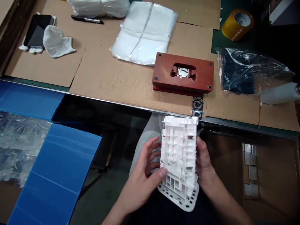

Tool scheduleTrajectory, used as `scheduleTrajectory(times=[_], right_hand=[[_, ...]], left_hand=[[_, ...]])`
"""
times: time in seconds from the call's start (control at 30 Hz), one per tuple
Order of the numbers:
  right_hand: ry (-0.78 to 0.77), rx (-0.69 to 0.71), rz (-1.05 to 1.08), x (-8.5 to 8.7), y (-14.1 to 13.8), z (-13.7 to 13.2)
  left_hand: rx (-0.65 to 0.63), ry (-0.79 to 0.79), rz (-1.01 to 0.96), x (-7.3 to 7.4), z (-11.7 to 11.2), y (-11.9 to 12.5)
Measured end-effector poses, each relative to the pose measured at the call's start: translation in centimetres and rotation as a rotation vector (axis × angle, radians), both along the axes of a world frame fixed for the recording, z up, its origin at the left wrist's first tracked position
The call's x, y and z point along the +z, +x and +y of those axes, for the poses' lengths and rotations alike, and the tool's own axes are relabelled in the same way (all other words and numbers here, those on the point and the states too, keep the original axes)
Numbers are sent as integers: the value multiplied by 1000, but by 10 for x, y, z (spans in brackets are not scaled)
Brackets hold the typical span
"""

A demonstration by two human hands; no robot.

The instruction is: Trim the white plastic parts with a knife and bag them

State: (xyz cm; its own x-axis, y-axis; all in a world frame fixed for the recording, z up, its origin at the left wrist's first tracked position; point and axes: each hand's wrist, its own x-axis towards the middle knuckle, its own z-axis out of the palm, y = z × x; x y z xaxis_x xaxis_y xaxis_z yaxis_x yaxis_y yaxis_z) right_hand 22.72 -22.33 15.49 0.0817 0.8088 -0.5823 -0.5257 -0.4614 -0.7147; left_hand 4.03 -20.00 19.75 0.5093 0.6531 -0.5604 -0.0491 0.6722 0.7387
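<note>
I hold a white moulded plastic part [180,156], ribbed and with several slots, over my lap just below the table's edge. My left hand [145,175] grips its left side, thumb on the lower front and fingers curled behind. On the part's right edge my right hand [204,165] is closed from behind. A second flat white perforated piece [185,200] shows under the part's lower end. Straight beyond the part, on the cardboard-covered table, lies a red-brown jig block [183,74] with a metal insert in its recess.
A stack of clear plastic bags [144,32] lies behind the jig. A phone [37,29], white gloves [56,40] and a pen [87,19] sit far left. Yellow tape roll [237,23] and a bagged dark item [241,73] are at right. Blue corrugated box flaps [56,172] stand at left.
</note>
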Motion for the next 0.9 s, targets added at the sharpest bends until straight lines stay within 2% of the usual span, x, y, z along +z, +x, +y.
scheduleTrajectory(times=[0.1,0.17,0.27,0.33,0.43,0.5,0.57,0.67,0.77,0.9], right_hand=[[7,-3,-28,4,-7,9],[45,80,-129,12,-12,15],[98,218,-277,22,-9,19],[97,189,-449,21,5,13],[56,-76,-810,-2,37,-4],[31,-239,-957,-27,57,-13],[26,-298,-995,-54,71,-18],[58,-283,-965,-82,78,-15],[100,-280,-959,-90,76,-11],[150,-313,-978,-80,73,-18]], left_hand=[[-54,148,174,-3,-2,8],[-38,161,252,-5,0,16],[162,54,277,-8,5,21],[285,-133,143,-9,8,17],[347,-413,-100,-12,10,4],[345,-491,-183,-14,10,-4],[331,-525,-220,-16,9,-6],[350,-493,-206,-20,7,-2],[363,-401,-150,-21,5,5],[353,-309,-76,-15,4,12]])
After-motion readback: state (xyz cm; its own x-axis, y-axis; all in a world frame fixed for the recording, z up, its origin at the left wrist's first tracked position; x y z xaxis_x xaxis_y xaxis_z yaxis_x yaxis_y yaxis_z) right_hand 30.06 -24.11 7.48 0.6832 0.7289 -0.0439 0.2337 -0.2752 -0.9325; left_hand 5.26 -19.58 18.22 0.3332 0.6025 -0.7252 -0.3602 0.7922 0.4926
